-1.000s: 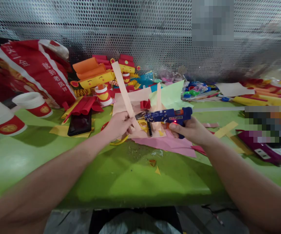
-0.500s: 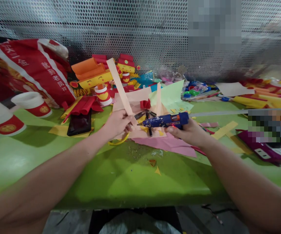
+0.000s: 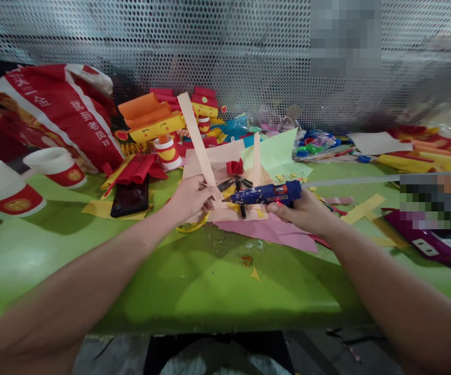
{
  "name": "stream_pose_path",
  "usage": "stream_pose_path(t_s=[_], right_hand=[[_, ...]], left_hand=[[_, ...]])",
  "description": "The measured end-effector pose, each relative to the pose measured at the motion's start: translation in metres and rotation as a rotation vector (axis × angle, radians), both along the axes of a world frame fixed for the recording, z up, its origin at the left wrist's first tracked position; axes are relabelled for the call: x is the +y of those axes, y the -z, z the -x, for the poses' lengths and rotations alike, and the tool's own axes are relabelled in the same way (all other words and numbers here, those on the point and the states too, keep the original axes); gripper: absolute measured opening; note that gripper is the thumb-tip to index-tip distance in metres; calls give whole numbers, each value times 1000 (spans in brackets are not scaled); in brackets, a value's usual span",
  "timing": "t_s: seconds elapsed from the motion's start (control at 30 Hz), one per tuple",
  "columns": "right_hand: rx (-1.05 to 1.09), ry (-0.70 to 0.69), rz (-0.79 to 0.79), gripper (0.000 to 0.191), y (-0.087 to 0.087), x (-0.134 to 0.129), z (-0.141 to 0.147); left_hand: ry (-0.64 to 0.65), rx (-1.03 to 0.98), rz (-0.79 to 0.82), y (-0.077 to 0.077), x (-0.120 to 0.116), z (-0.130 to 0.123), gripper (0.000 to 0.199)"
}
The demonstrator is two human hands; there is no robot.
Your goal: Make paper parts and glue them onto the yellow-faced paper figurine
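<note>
Pinched in my left hand [image 3: 192, 199] is the lower end of a long cream paper strip [image 3: 196, 136], which slants up and away. My right hand [image 3: 301, 211] grips a blue glue gun [image 3: 266, 194] with a small red light. Its nozzle points left and meets the strip's lower end near my left fingertips. A clear glue stick [image 3: 350, 180] extends from the gun's back. Below the hands lie pink paper [image 3: 268, 232] and a yellow ring-like handle [image 3: 194, 227]. Black pens or tools lie partly hidden behind the gun.
Paper cups [image 3: 6, 188] and a red bag [image 3: 57, 109] stand left. A dark phone [image 3: 130, 199] lies beside red paper. Behind are orange and yellow paper figures [image 3: 153, 125] and green paper [image 3: 274, 154]. A purple pouch [image 3: 424, 239] lies right, on the green table [image 3: 225, 291].
The whole view has shifted slightly, so things appear a little further right. The glue gun's nozzle stays at the strip's lower end, and both hands keep their hold.
</note>
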State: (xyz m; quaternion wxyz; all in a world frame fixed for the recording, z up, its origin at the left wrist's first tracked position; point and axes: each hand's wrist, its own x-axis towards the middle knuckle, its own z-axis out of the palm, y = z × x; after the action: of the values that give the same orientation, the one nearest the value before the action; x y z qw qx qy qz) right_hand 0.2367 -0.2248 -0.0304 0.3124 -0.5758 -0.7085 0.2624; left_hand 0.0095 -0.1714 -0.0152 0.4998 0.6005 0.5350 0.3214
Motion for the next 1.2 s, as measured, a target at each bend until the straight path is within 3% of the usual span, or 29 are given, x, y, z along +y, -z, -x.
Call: stream_pose_path(t_s=[0.53, 0.87, 1.2], right_hand=[[-29, -47, -47, 55, -6, -2, 3], [-106, 0, -86, 59, -3, -1, 3], [-91, -27, -149, 55, 0, 0, 3]], left_hand=[[32, 17, -38, -1, -2, 1, 12], [51, 19, -48, 2, 0, 3, 15], [49, 35, -34, -3, -4, 1, 17]])
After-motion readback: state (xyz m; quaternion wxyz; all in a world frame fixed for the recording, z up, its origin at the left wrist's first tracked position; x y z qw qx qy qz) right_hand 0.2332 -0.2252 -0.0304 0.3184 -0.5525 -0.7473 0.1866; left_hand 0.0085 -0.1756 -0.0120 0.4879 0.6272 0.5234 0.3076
